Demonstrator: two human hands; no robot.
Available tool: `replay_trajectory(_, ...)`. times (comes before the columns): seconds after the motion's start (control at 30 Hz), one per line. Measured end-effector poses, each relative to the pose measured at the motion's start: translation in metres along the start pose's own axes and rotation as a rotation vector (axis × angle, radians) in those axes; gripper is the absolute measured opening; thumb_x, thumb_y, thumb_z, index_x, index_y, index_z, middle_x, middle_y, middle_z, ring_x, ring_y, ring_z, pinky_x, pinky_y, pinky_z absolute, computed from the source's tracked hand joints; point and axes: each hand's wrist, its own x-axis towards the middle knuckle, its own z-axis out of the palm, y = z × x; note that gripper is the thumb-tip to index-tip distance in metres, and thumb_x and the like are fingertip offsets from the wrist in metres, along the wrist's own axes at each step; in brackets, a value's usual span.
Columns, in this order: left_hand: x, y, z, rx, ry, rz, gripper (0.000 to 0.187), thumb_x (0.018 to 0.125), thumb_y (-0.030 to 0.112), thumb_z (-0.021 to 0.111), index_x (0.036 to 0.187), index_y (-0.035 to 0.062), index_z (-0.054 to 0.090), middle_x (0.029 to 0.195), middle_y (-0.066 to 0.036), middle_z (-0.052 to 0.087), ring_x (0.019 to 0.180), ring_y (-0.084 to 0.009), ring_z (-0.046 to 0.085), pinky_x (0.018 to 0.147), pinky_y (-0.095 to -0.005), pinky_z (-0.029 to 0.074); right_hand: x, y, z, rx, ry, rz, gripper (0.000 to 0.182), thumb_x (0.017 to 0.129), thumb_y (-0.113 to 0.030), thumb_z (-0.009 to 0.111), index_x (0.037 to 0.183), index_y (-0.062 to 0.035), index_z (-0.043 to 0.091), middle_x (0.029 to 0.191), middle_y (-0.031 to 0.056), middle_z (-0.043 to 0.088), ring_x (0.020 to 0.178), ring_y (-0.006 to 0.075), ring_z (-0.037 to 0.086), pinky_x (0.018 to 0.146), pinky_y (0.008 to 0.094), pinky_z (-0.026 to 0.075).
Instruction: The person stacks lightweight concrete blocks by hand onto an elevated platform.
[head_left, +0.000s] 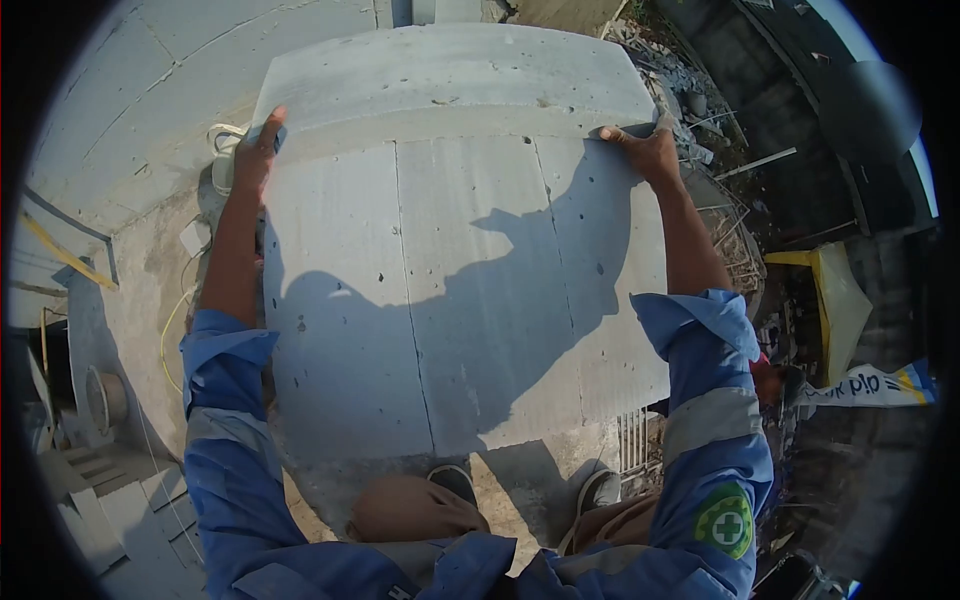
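Observation:
A long pale grey lightweight concrete block lies across the far end of a stack of similar blocks. My left hand grips its left end, thumb up along the near edge. At the opposite end my right hand has its thumb over the near face and its fingers mostly hidden behind the block. Both arms reach out straight in blue sleeves, and my shadow falls across the flat block faces below.
Grey wall panels rise at the upper left. More blocks are piled at the lower left, near a round bucket-like thing. A yellow hose lies left of the stack. Rubble and a yellow-white sack are on the right.

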Motion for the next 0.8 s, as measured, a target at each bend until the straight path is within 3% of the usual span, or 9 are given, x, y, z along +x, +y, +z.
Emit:
replay_trajectory(0.1, -0.018, 0.023, 0.004, -0.028, -0.061, -0.323, 0.082, 0.075, 0.069, 0.066, 0.116, -0.0024, 0.064, 0.100, -0.011, 0.065, 0.095, -0.0205, 0.061, 0.084, -0.0355, 0.048, -0.038, 0.011, 0.005, -0.224, 0.152, 0.022, 0.113, 0.070, -0.040, 0.084, 0.146, 0.0070, 0.015, 0.121, 0.0340, 0.055, 0.113, 0.0468, 0.056, 0.097, 0.0472, 0.046)
replay_trajectory(0.27, -0.051, -0.006, -0.007, -0.144, -0.140, -0.512, 0.104, 0.076, 0.074, 0.061, 0.136, -0.0095, 0.043, 0.130, -0.019, 0.054, 0.113, -0.0274, 0.057, 0.097, -0.0392, 0.045, -0.217, -0.001, -0.119, -0.121, 0.047, -0.118, 0.082, 0.079, -0.043, 0.078, 0.136, 0.0055, 0.045, 0.133, 0.0267, 0.052, 0.127, 0.0391, 0.048, 0.107, 0.0438, 0.037)
replay_trajectory(0.33, -0.100, 0.007, -0.008, 0.387, 0.088, -0.350, 0.099, 0.080, 0.068, 0.062, 0.138, -0.0092, 0.040, 0.133, -0.023, 0.052, 0.118, -0.0333, 0.054, 0.102, -0.0396, 0.040, -0.295, 0.041, -0.177, -0.066, 0.247, 0.071, 0.071, 0.083, -0.038, 0.074, 0.132, 0.0068, 0.048, 0.124, 0.0255, 0.057, 0.119, 0.0342, 0.054, 0.101, 0.0421, 0.040)
replay_trajectory(0.4, -0.166, 0.028, -0.003, 0.397, -0.025, -0.019, 0.093, 0.083, 0.057, 0.066, 0.140, -0.0098, 0.037, 0.137, -0.028, 0.047, 0.124, -0.0395, 0.048, 0.107, -0.0410, 0.035, -0.373, 0.106, -0.224, 0.003, 0.501, 0.291, 0.062, 0.087, -0.031, 0.072, 0.128, 0.0088, 0.050, 0.111, 0.0246, 0.063, 0.106, 0.0301, 0.061, 0.090, 0.0395, 0.046)
replay_trajectory(0.47, -0.223, 0.031, 0.009, 0.558, 0.033, 0.229, 0.083, 0.084, 0.044, 0.068, 0.139, -0.0098, 0.038, 0.135, -0.029, 0.048, 0.127, -0.0403, 0.046, 0.107, -0.0426, 0.035, -0.442, 0.159, -0.262, 0.072, 0.591, 0.806, 0.063, 0.086, -0.033, 0.072, 0.126, 0.0108, 0.051, 0.102, 0.0242, 0.067, 0.099, 0.0267, 0.064, 0.085, 0.0385, 0.048)
replay_trajectory(0.53, -0.283, 0.070, 0.031, 0.590, -0.209, 0.285, 0.076, 0.083, 0.039, 0.069, 0.138, -0.0060, 0.042, 0.134, -0.026, 0.051, 0.127, -0.0390, 0.048, 0.106, -0.0425, 0.037, -0.510, 0.264, -0.274, 0.110, 0.550, 1.179, 0.066, 0.085, -0.041, 0.071, 0.125, 0.0091, 0.053, 0.097, 0.0234, 0.068, 0.096, 0.0264, 0.064, 0.082, 0.0382, 0.049)
replay_trajectory(0.6, -0.326, 0.132, 0.054, 0.582, -0.636, 0.251, 0.070, 0.083, 0.035, 0.070, 0.137, -0.0023, 0.046, 0.131, -0.023, 0.056, 0.125, -0.0384, 0.050, 0.105, -0.0423, 0.039, -0.541, 0.327, -0.260, 0.609, 0.560, 1.446, 0.071, 0.085, -0.050, 0.068, 0.128, 0.0033, 0.052, 0.104, 0.0192, 0.064, 0.095, 0.0285, 0.061, 0.087, 0.0424, 0.047)
replay_trajectory(0.67, -0.359, 0.164, 0.092, 0.519, -0.769, 0.173, 0.066, 0.082, 0.031, 0.073, 0.134, -0.0014, 0.050, 0.127, -0.022, 0.059, 0.121, -0.0368, 0.055, 0.103, -0.0414, 0.041, -0.545, 0.353, -0.235, 0.849, 0.583, 1.461, 0.092, 0.081, -0.061, 0.065, 0.144, -0.0005, 0.035, 0.136, 0.0258, 0.046, 0.125, 0.0365, 0.048, 0.104, 0.0483, 0.037)
replay_trajectory(0.8, -0.431, 0.195, 0.200, 0.082, -1.084, -0.190, 0.059, 0.086, 0.026, 0.074, 0.131, -0.0034, 0.050, 0.124, -0.024, 0.060, 0.118, -0.0258, 0.059, 0.099, -0.0350, 0.047, -0.504, 0.357, -0.198, 1.357, 0.849, 1.546, 0.107, 0.078, -0.068, 0.064, 0.152, -0.0059, 0.018, 0.154, 0.0264, 0.016, 0.142, 0.0431, 0.022, 0.113, 0.0556, 0.023)
